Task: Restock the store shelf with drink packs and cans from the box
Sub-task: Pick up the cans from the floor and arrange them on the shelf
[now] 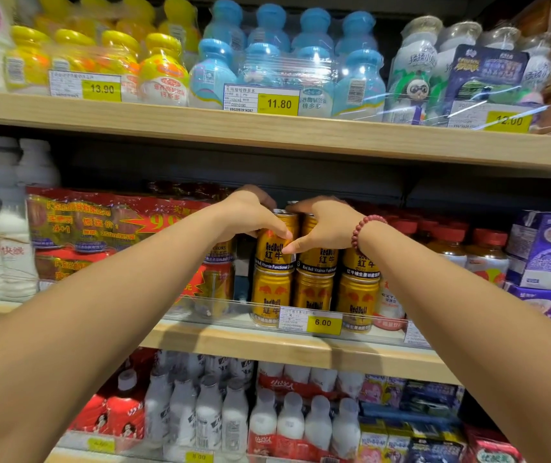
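Gold Red Bull cans stand two high on the middle shelf (234, 342). My left hand (250, 215) grips the upper left can (272, 252) from its left side and top. My right hand (326, 225), with a red bead bracelet on its wrist, holds the upper can beside it (317, 262), thumb touching the left can. A third stacked pair (357, 295) stands to the right. Red-and-gold multi-packs of cans (100, 225) lie stacked left of the cans. The box is not in view.
A clear plastic lip with a 6.00 price tag (322, 323) runs along the shelf front. Red-capped bottles (451, 242) and purple cartons (548, 252) sit to the right, white bottles (0, 222) at left. The upper shelf board (267, 135) hangs close above the hands.
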Demonstrator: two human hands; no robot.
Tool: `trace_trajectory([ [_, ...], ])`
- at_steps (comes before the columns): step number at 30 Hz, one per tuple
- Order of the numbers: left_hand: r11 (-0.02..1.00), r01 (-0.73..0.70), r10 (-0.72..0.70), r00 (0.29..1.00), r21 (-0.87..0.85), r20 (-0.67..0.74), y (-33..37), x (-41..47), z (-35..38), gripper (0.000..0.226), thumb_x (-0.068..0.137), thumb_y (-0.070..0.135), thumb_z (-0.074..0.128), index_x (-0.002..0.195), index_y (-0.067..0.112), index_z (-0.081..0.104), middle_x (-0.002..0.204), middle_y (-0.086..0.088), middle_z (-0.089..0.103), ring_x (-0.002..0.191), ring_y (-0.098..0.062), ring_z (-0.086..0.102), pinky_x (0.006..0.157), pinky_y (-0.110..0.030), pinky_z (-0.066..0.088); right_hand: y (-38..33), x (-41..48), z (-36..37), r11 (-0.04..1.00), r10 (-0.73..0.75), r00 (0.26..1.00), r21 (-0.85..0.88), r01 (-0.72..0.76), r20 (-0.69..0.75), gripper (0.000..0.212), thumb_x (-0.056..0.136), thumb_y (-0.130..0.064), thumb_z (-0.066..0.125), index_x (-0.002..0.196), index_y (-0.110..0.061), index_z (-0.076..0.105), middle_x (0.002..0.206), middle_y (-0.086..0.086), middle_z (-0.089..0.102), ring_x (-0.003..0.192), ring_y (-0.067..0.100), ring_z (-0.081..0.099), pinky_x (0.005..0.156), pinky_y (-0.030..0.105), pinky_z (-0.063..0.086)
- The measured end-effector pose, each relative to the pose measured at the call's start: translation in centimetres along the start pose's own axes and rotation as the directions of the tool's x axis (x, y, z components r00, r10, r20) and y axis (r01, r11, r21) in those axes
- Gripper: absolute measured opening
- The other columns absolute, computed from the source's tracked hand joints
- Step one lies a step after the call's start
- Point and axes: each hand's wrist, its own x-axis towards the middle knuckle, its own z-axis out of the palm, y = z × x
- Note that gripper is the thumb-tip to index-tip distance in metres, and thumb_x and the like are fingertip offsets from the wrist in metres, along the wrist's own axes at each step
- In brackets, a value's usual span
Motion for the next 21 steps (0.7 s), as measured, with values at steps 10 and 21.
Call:
trace_trajectory([
  [10,0.996,-0.014,0.027,0.988,0.084,-0.154,-0.4,-1.3,-0.1,0.086,0.062,0.036,0.085,0.136,0.012,0.048,0.137,-0.007,0.054,0.125,-0.024,0.051,0.089,-0.03,0.044,-0.1,-1.1,0.3,0.997,-0.082,0.996,0.011,0.083,-0.041,0.083,0.078,-0.046,0.07,0.145,-0.02,0.03,0.147,0.004,0.042,0.132,0.022,0.042,0.1,0.032,0.041],
  [21,0.976,-0.085,0.031,0.966,-0.2,-0.256,-1.2,-6.9,-2.8,0.025,0.076,0.019,0.078,0.099,0.014,0.071,0.1,-0.006,0.072,0.093,-0.014,0.069,0.083,-0.034,0.059,-2.5,-4.4,0.1,0.993,-0.093,0.935,0.031,0.111,-0.343,0.058,0.08,-0.038,0.068,0.133,-0.023,0.048,0.136,0.002,0.05,0.129,0.021,0.042,0.103,0.038,0.037],
])
